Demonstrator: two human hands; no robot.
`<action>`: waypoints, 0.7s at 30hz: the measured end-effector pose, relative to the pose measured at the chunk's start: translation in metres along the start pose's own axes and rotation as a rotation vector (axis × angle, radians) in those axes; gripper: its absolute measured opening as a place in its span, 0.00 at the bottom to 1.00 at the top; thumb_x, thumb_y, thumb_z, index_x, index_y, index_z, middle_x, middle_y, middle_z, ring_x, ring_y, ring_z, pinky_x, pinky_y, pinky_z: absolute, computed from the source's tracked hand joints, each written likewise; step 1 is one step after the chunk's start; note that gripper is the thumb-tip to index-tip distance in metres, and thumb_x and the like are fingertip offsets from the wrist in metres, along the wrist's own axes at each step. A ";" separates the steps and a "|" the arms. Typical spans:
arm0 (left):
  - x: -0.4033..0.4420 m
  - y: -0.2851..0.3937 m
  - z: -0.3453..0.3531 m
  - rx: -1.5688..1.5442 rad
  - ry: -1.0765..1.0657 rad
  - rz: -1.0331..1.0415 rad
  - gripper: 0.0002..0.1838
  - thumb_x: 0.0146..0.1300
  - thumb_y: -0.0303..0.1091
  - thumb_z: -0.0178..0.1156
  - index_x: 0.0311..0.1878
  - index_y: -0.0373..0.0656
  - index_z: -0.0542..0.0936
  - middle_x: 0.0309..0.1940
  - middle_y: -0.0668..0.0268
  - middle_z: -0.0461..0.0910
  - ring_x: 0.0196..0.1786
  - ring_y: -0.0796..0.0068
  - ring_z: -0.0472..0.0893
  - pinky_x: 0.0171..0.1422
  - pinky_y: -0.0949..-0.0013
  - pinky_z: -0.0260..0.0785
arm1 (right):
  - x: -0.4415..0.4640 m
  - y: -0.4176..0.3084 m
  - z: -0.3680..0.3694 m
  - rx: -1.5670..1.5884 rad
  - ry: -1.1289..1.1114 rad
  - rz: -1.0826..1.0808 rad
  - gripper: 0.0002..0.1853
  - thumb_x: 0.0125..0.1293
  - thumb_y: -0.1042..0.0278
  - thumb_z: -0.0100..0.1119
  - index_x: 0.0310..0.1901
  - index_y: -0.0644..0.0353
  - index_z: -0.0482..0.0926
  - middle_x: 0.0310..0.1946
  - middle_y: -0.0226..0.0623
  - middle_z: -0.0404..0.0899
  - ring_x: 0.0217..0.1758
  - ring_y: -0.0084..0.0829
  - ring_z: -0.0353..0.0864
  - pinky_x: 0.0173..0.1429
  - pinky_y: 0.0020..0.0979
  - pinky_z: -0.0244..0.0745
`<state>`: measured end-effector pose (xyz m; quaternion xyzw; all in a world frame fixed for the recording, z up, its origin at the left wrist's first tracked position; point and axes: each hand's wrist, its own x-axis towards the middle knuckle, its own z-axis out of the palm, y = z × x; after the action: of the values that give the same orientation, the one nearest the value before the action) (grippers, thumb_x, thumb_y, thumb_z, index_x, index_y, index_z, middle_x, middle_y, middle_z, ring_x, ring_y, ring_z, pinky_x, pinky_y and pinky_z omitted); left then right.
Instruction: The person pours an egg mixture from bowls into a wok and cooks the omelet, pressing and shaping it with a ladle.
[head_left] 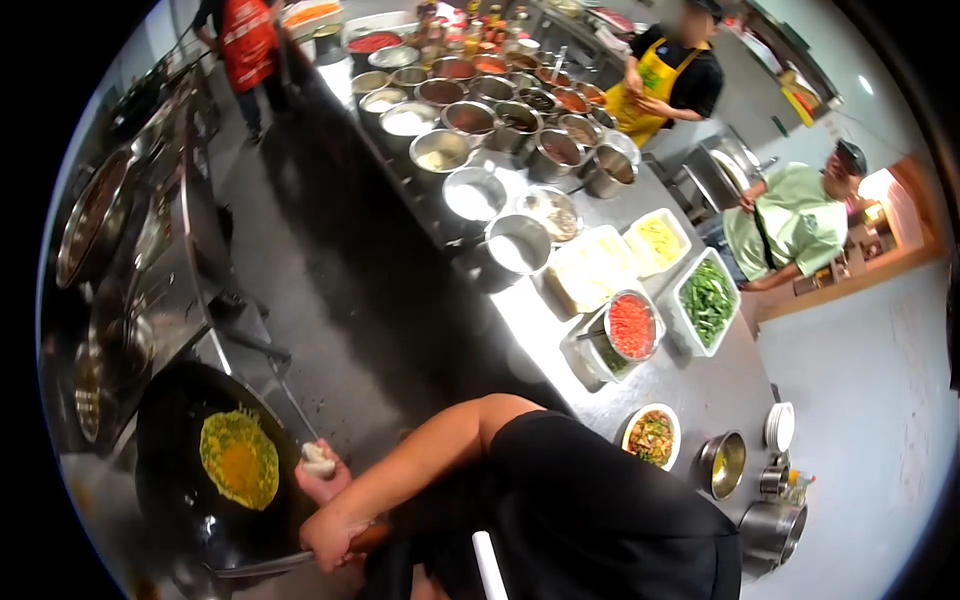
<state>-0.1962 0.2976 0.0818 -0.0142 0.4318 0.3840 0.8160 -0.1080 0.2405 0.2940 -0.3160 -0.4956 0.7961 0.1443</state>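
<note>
Head view: a deep black wok [165, 475] sits at the lower left of the frame, holding a flat, yellow-green egg round [238, 462]. Above it, along the left edge, stand a wide metal pan [95, 215] and the dark steel stove [195, 255]. Across the upper middle, round stainless-steel pots [475, 195] crowd a long steel counter [690, 385]; nearer, at centre right, are a white tub of green cut vegetables [707, 302] and a round container of chopped red pieces [631, 326]. A white bowl of mixed food [651, 437] lies farther down. Two people stand beyond the counter at upper right, one in a yellow apron [655, 90]; another, in a red apron [248, 45], is at upper left.

A strip of dark grey floor [330, 260] runs diagonally between stove and counter edge. The bare foreground arm [420, 455] crosses the lower middle, just right of the wok.

Its hand [335, 535] is closed round the wok's metal handle [265, 568], which points rightward from the lower rim. The other hand [322, 480], partly hidden, grips a small whitish object [318, 460]. The egg's long axis slants from upper left to lower right.
</note>
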 end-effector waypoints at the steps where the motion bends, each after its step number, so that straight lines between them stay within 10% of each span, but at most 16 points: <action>1: 0.006 -0.009 -0.003 -0.042 0.085 0.123 0.18 0.63 0.43 0.58 0.51 0.42 0.78 0.43 0.64 0.80 0.50 0.65 0.81 0.43 0.68 0.78 | -0.006 -0.001 -0.003 0.057 0.029 0.027 0.06 0.53 0.78 0.57 0.33 0.66 0.74 0.18 0.36 0.71 0.17 0.29 0.73 0.19 0.37 0.72; 7: 0.003 -0.020 0.025 0.045 0.042 0.130 0.19 0.64 0.46 0.57 0.52 0.43 0.78 0.45 0.64 0.80 0.51 0.65 0.80 0.47 0.66 0.77 | 0.084 0.112 -0.038 0.618 0.139 -0.186 0.04 0.53 0.77 0.56 0.31 0.63 0.72 0.17 0.36 0.71 0.13 0.29 0.71 0.16 0.35 0.71; 10: 0.002 -0.021 0.031 0.062 -0.003 0.143 0.20 0.65 0.47 0.56 0.53 0.43 0.77 0.46 0.64 0.80 0.52 0.64 0.80 0.48 0.65 0.77 | 0.000 0.025 -0.072 0.205 0.187 0.086 0.04 0.52 0.78 0.56 0.29 0.62 0.72 0.13 0.36 0.68 0.11 0.28 0.69 0.12 0.33 0.65; 21: -0.028 -0.037 0.039 -0.069 -0.055 0.349 0.22 0.67 0.50 0.55 0.55 0.44 0.77 0.49 0.64 0.80 0.55 0.64 0.79 0.54 0.63 0.76 | -0.073 -0.015 -0.182 0.145 0.168 0.041 0.07 0.52 0.75 0.57 0.34 0.64 0.77 0.15 0.30 0.73 0.15 0.22 0.71 0.16 0.29 0.66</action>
<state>-0.1549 0.2681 0.1155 0.0434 0.3919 0.5345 0.7476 0.0635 0.3350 0.2772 -0.3804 -0.4161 0.8035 0.1913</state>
